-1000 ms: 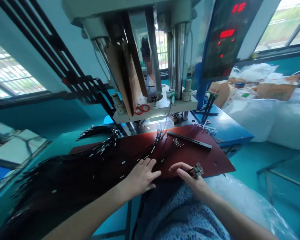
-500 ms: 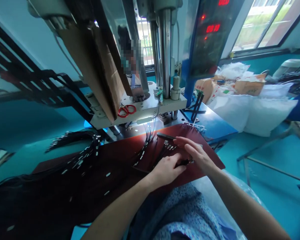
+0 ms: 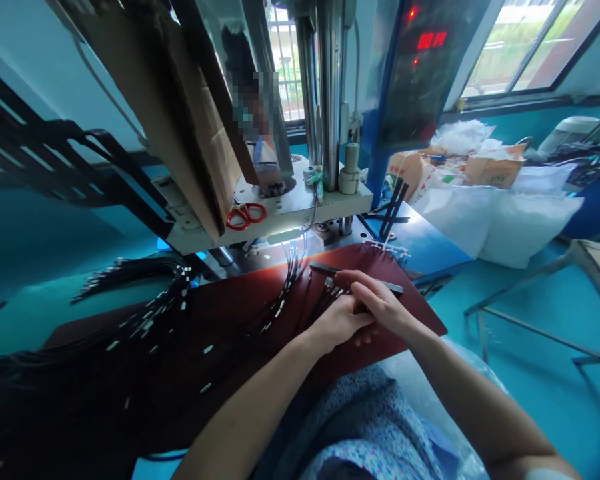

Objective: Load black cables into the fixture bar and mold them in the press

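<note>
My left hand (image 3: 337, 321) and my right hand (image 3: 380, 303) meet on the dark red work board (image 3: 240, 303), fingers curled together over a small bunch of black wires with metal ends (image 3: 330, 291). Both hands look closed on those wires; what lies inside the fingers is hidden. A flat black bar (image 3: 355, 278) lies just beyond my right hand. More black wires (image 3: 285, 287) run from the board under the press plate (image 3: 280, 213).
A large heap of black wires (image 3: 105, 360) covers the board's left side. Red scissors (image 3: 245, 215) lie on the press plate. A blue control box with red digits (image 3: 420, 73) stands behind. White bags and cardboard boxes (image 3: 495, 200) are piled at the right.
Both hands moved forward from the board's near edge and came together over the wire ends. The small metal pieces my right hand held a second ago no longer show.
</note>
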`<state>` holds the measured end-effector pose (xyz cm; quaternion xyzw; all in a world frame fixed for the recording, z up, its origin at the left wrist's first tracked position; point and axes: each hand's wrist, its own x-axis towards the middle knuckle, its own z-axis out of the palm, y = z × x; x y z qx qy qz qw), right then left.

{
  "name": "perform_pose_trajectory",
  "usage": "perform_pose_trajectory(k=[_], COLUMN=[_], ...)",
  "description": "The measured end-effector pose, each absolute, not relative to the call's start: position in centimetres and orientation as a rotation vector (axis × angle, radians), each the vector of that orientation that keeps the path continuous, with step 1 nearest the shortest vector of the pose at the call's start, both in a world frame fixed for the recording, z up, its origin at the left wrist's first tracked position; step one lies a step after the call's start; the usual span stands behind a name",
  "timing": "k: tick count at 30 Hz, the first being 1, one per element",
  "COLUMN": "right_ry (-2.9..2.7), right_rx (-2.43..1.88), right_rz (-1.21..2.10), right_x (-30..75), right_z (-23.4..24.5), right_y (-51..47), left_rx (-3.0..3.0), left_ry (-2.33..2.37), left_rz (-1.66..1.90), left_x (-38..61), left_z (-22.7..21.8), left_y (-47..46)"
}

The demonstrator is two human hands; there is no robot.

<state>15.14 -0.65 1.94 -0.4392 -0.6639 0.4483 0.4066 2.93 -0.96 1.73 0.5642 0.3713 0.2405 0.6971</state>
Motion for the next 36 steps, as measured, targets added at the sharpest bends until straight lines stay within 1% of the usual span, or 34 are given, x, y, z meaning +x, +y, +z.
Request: perform_pose_trajectory(k=[4,6,11,14,15,17,19,21,22,23,24,27,29,36], right_ry=[-1.830,-1.937,-2.382,-2.508,-2.525,-2.496,-2.323,-1.964,-1.748,-1.542,-1.371,-1.094,-1.015,-1.031], right_rx=[-1.071,-1.206,-1.760,-1.906,-1.928,-1.909,-1.850,-1.735,-1.647,-1.549,-1.444,-1.174,-1.094,-1.199], right_rz=[0.951,0.836,0.154,-0.079,-0.068,0.177,0.625,1.140,1.343,1.480,1.545,1.482,1.395,1.183], right_x=[16.0,17.5,21.1,20.9,20.7,20.3,20.1,20.1,20.0,19.8,19.4,18.0,17.0,15.7], right_z=[2.2,1.8,0.2,0.0,0.0,0.2,0.2,-0.1,-0.4,-0.8,-1.1,-2.1,-2.5,-2.7], right_y=[0.5,1.4,1.3,0.3,0.1,0.0,-0.1,-0.6,-1.0,-1.6,-2.2,-3.7,-4.3,-4.3], left_rx=[1.337,1.277,1.029,0.936,0.910,0.871,0.868,0.896,0.920,0.949,0.979,1.058,1.095,1.116], left_ry=[0.894,0.861,0.776,0.756,0.742,0.717,0.711,0.750,0.784,0.821,0.856,0.907,0.912,0.959], left_rz=[0.542,0.528,0.606,0.619,0.601,0.560,0.539,0.542,0.542,0.541,0.542,0.541,0.535,0.553], left_x=[2.9,2.6,1.6,1.3,1.2,1.0,0.9,0.9,1.0,1.1,1.2,1.6,1.9,2.6], left_z=[1.6,1.4,0.8,0.5,0.5,0.6,0.7,0.8,0.9,0.9,0.8,0.6,0.4,0.2], left_y=[-0.9,-0.5,0.4,0.6,0.6,0.5,0.3,0.1,0.0,-0.1,-0.2,-0.3,-0.3,-0.3])
